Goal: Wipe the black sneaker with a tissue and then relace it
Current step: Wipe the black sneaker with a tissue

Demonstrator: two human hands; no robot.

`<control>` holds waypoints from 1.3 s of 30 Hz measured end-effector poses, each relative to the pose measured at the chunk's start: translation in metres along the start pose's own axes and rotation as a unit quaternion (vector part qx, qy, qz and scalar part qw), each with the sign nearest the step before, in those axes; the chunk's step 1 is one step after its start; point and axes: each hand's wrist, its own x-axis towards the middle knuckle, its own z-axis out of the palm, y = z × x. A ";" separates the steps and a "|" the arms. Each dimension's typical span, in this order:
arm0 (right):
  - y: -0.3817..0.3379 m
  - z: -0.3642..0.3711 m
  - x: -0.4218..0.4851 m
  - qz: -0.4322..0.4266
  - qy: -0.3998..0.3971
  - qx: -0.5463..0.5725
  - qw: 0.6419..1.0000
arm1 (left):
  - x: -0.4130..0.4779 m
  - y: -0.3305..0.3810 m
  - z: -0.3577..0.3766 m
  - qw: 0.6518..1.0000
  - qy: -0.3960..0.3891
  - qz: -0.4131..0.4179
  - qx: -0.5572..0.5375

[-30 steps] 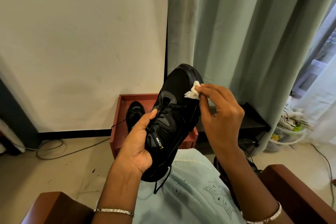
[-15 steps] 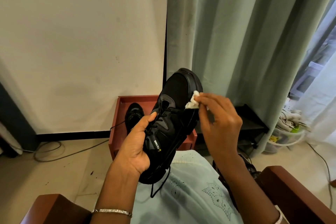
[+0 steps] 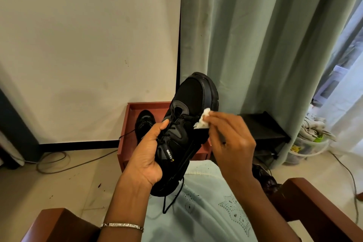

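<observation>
My left hand (image 3: 146, 160) has its grip clenched round the black sneaker (image 3: 184, 133), toe toward 12 o'clock; my right hand (image 3: 230, 143) pinches a tissue (image 3: 202, 122) against its 3 o'clock side.

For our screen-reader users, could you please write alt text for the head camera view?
A seated person's left hand holds a black sneaker toe-up while the right hand presses a white tissue to its side; another black shoe sits in a red-brown tray behind.

Open air is lying above and left of my hands. The grey-green pleated curtain (image 3: 265, 45) is hanging close behind, and the brown wooden armrests (image 3: 318, 208) are hemming in both my elbows.
</observation>
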 end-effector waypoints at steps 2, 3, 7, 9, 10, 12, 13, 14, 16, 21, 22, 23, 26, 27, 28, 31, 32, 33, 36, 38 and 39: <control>0.004 -0.001 0.020 0.011 0.021 -0.002 1.000 | -0.001 -0.001 0.001 1.000 -0.001 0.003 0.007; 0.006 -0.002 0.029 0.017 0.030 0.000 0.999 | -0.001 -0.001 0.001 1.000 -0.002 0.003 0.011; 0.002 -0.001 0.033 0.010 0.044 0.010 0.999 | -0.002 -0.001 0.001 1.000 -0.003 0.003 0.010; -0.005 0.002 0.014 -0.008 0.026 0.013 1.000 | -0.003 0.002 0.000 1.000 -0.005 0.004 0.001; -0.008 0.004 0.002 -0.022 0.010 0.014 1.000 | -0.004 0.003 -0.001 1.000 -0.006 0.001 -0.004; -0.012 0.006 -0.015 -0.054 -0.016 0.015 0.998 | -0.004 0.004 -0.002 1.000 -0.008 -0.004 -0.006; -0.011 0.006 -0.017 -0.064 -0.022 0.014 0.998 | -0.004 0.004 -0.002 1.000 -0.005 -0.003 -0.004; -0.008 0.006 -0.014 -0.066 -0.022 0.012 0.998 | -0.004 0.004 -0.001 1.000 0.001 0.000 -0.001; -0.003 0.004 0.000 -0.054 -0.007 0.005 0.998 | -0.002 0.004 -0.002 1.000 0.006 0.005 0.006; 0.009 0.001 0.034 -0.001 0.038 -0.007 0.999 | -0.004 0.001 -0.003 0.999 0.009 0.020 0.033; 0.009 0.002 0.034 0.008 0.041 -0.008 0.999 | -0.005 0.001 -0.002 0.999 0.007 0.021 0.036; 0.007 0.003 0.030 0.017 0.046 -0.008 0.999 | -0.004 0.001 -0.003 0.999 0.006 0.022 0.037; -0.003 0.005 0.004 0.022 0.046 -0.004 0.999 | -0.004 0.003 -0.004 1.000 0.006 0.015 0.024; -0.006 0.005 -0.007 0.015 0.040 -0.004 0.999 | -0.004 0.003 -0.005 1.000 0.008 0.012 0.019; -0.008 0.005 -0.016 0.007 0.033 -0.004 0.999 | -0.003 0.004 -0.005 1.000 0.013 0.010 0.016; -0.005 0.004 -0.020 -0.009 0.022 -0.001 1.000 | -0.002 0.004 -0.006 0.999 0.024 0.011 0.035; -0.002 0.004 -0.014 -0.011 0.026 -0.002 1.000 | -0.002 0.003 -0.005 0.999 0.024 0.011 0.043; 0.000 0.003 -0.006 -0.009 0.034 -0.004 0.999 | -0.003 0.003 -0.004 0.998 0.026 0.011 0.052; 0.009 -0.001 0.023 0.015 0.059 -0.005 0.998 | -0.007 0.002 -0.001 0.997 0.031 0.003 0.076; 0.014 -0.003 0.036 0.030 0.057 0.001 0.998 | -0.009 0.001 0.001 0.996 0.034 0.000 0.082; 0.014 -0.004 0.038 0.032 0.055 0.002 0.998 | -0.009 0.001 0.002 0.996 0.034 0.000 0.082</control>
